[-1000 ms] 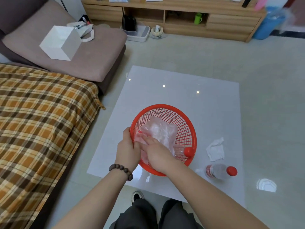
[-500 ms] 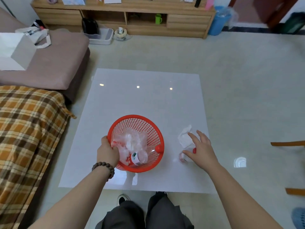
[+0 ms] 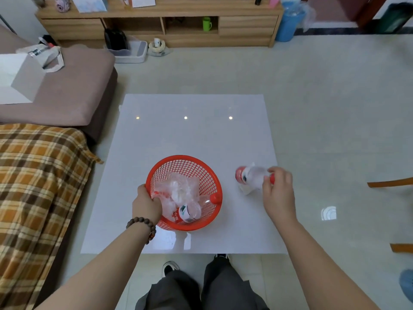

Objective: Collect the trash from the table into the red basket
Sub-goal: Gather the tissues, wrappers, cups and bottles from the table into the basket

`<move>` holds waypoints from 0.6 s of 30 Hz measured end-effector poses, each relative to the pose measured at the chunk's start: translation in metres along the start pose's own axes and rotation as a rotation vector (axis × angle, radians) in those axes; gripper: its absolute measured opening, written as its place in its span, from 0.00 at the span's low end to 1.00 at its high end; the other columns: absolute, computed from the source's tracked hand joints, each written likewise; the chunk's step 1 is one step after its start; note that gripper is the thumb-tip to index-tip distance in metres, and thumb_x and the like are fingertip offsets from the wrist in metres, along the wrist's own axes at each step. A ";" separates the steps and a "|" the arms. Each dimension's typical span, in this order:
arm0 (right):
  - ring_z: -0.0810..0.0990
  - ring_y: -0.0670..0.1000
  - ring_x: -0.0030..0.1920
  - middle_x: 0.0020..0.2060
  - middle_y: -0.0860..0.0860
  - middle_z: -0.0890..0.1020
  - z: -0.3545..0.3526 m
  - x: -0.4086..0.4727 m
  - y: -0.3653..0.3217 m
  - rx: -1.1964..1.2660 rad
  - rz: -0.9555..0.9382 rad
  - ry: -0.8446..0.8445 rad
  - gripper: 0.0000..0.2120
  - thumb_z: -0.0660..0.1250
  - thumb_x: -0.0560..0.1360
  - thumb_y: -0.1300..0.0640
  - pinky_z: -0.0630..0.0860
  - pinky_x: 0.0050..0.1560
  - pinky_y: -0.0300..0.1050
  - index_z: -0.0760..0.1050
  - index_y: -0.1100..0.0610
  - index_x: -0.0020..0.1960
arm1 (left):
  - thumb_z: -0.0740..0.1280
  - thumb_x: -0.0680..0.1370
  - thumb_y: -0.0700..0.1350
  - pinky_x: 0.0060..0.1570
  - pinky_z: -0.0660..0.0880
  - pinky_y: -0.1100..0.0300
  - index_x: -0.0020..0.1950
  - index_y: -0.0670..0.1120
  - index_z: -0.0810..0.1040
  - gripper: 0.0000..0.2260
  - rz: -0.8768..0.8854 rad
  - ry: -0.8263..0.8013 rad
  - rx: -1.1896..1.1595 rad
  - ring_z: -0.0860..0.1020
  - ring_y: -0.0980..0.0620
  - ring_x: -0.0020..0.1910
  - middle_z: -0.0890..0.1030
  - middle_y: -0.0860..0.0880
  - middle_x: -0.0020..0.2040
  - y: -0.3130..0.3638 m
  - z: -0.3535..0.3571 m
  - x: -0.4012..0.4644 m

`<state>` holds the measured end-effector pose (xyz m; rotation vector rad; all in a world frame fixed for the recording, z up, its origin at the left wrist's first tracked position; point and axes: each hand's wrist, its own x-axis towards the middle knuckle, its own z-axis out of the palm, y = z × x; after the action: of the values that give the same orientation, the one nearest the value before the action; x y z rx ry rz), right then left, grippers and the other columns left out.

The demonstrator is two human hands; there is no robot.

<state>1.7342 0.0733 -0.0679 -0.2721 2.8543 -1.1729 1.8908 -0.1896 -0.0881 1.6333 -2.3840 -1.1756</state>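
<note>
A red mesh basket (image 3: 196,164) sits near the front of the white table (image 3: 192,130), tilted a little toward me. Inside it lie a crumpled clear plastic bag (image 3: 182,189) and a clear bottle with a red cap (image 3: 194,209). My left hand (image 3: 145,203) grips the basket's near-left rim. My right hand (image 3: 278,189) holds a second clear bottle (image 3: 252,175) by its red-capped end, lifted just above the table's right side. A white crumpled tissue (image 3: 245,190) lies under that bottle, partly hidden by it.
A sofa with a plaid blanket (image 3: 40,175) and a brown cushion (image 3: 73,86) runs along the table's left side. A wooden cabinet (image 3: 161,19) and a blue bin (image 3: 289,21) stand at the back. Wooden chair parts (image 3: 391,182) show at the right. My legs (image 3: 201,287) are below the table's front edge.
My right hand left the basket, reached right to the bottle by the tissue, closed on its capped end and raised it. My left hand kept hold of the basket rim.
</note>
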 end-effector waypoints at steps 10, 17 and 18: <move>0.73 0.45 0.44 0.48 0.50 0.74 0.006 0.005 -0.114 0.209 -0.409 -0.284 0.07 0.61 0.75 0.57 0.71 0.47 0.39 0.73 0.53 0.53 | 0.60 0.78 0.45 0.33 0.70 0.61 0.62 0.45 0.67 0.14 0.140 0.001 -0.106 0.74 0.50 0.37 0.77 0.47 0.48 0.018 0.002 -0.006; 0.74 0.51 0.45 0.52 0.50 0.73 0.055 0.003 -0.111 0.075 -0.333 -0.326 0.10 0.58 0.75 0.56 0.71 0.40 0.45 0.70 0.53 0.56 | 0.62 0.77 0.43 0.30 0.69 0.67 0.61 0.54 0.68 0.14 0.210 -0.041 -0.173 0.75 0.62 0.39 0.75 0.61 0.43 0.034 0.002 -0.014; 0.76 0.53 0.46 0.55 0.52 0.73 0.061 0.007 -0.109 0.059 -0.303 -0.332 0.12 0.58 0.76 0.55 0.71 0.41 0.44 0.69 0.53 0.59 | 0.62 0.77 0.43 0.29 0.69 0.68 0.59 0.56 0.68 0.13 0.212 -0.049 -0.169 0.76 0.62 0.38 0.75 0.63 0.42 0.034 0.001 -0.015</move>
<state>1.7495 -0.0462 -0.0344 -0.8349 2.5435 -1.1240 1.8708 -0.1711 -0.0632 1.2818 -2.3409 -1.3470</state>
